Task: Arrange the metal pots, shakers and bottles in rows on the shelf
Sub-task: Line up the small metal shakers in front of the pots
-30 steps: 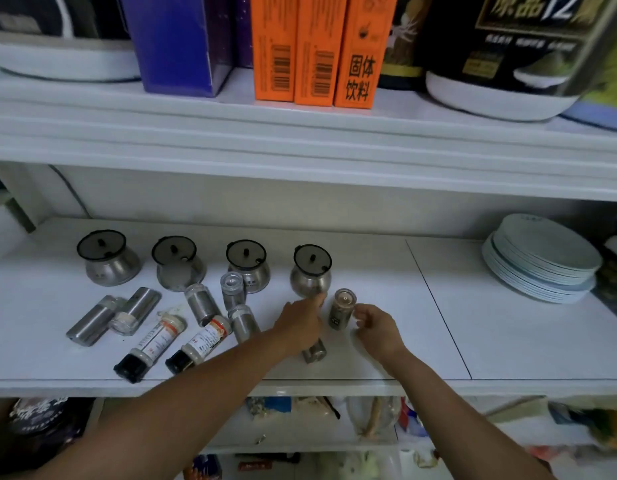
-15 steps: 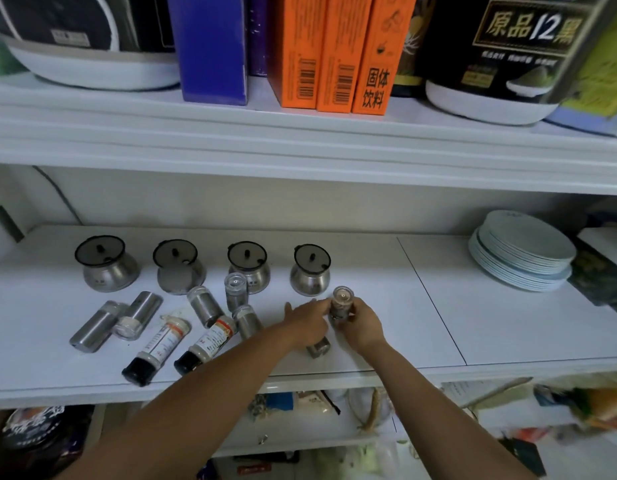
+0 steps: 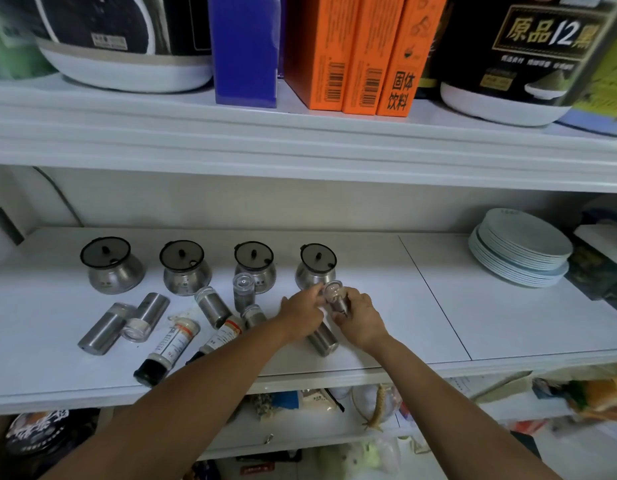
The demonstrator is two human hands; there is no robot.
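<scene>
White shelf (image 3: pixel 438 306), four metal pots (image 3: pixel 315 268) in a back row. I see my right hand (image 3: pixel 357 318) and left hand (image 3: pixel 301 315) both pinching one small shaker (image 3: pixel 334 296) upright before the rightmost pot. Another shaker (image 3: pixel 322 339) lies beneath my wrists; lowering carelessly may roll it off the edge.

Partly hidden under the left hand (image 3: pixel 301 315): a lying shaker (image 3: pixel 323 339). At 5 o'clock, blurred packets (image 3: pixel 598 398). Cut off at 12 o'clock: orange boxes (image 3: pixel 362 46).
</scene>
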